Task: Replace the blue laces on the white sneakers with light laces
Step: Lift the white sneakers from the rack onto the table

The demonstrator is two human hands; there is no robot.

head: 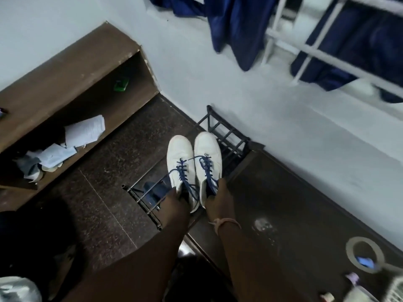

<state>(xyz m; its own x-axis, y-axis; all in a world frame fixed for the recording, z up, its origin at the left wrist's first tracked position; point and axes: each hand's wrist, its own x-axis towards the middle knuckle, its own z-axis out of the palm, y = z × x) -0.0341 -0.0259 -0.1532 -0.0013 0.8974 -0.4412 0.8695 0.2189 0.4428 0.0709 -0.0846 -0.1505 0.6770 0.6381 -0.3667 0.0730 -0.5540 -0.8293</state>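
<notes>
You held the 2 white sneakers [193, 164] side by side, toes pointing away from you, above the black metal rack [231, 140] that stood in the corner where the dark floor [122, 153] met the pale wall [283, 118]. Your left hand [176, 199] gripped the heel end of the left sneaker, fingers curled into its opening; your right hand [218, 197] gripped the heel end of the right one the same way. The blue laces [185, 171] were threaded through both shoes, with 1 loose strand crossing from one shoe to the other. A dark blue item [152, 190] lay in the rack just beside your left hand.

Left of the rack, the floor ran open up to the edge of the brown wooden shelf unit [72, 68], which held crumpled papers [85, 129]. To the right, a tape roll [364, 253] lay near the lower right corner. No readable writing or brand showed on the sneakers; the picture was too blurred for any.
</notes>
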